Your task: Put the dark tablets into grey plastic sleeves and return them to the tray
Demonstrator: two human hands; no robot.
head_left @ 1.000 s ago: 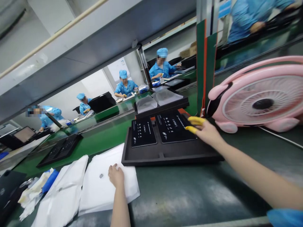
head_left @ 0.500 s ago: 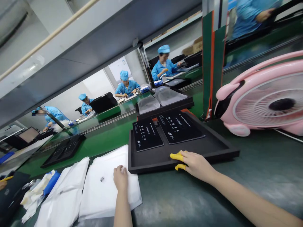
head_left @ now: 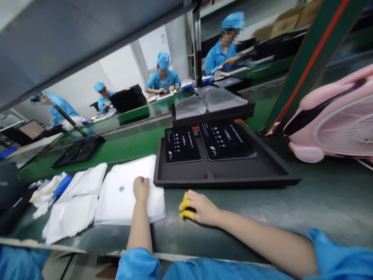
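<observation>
The left hand rests on a stack of white bags, its fingers loosely curled; whether they pinch the top bag, I cannot tell. The right hand, with yellow covers on some fingertips, is low over the green bench, fingers bent and slightly parted, nothing visible between them. Just beyond it, a black tray holds two black panels side by side, printed in white.

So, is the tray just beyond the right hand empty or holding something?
Holding something: two black panels with white print lie side by side in the tray, toward its far side.
</observation>
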